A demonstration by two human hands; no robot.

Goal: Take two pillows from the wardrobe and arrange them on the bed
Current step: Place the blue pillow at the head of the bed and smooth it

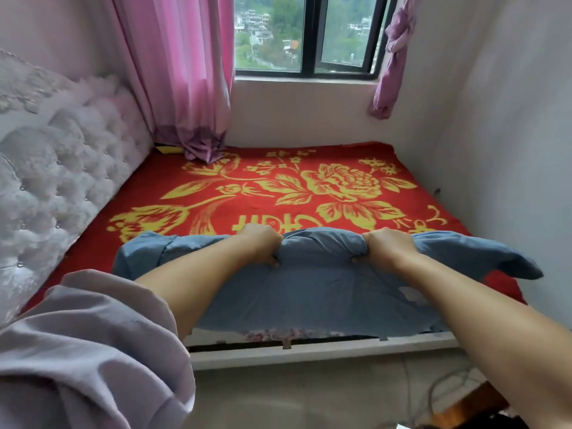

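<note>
A blue-grey pillow [322, 292] hangs over the near edge of the bed [266, 187], which is covered by a red blanket with yellow flowers. My left hand [261, 244] grips the pillow's top edge left of centre, fingers curled into the fabric. My right hand [387, 247] grips the same edge to the right. The cover bunches up between the two hands. The pillow's corners stick out left and right beyond my arms. A second pillow is not in view.
A white tufted headboard [62, 181] runs along the left side. Pink curtains [185, 72] hang at the far window [306, 35], touching the bed. A wall [495, 134] closes the right side. A lilac sleeve [86, 351] fills the lower left. The floor [309, 397] lies below.
</note>
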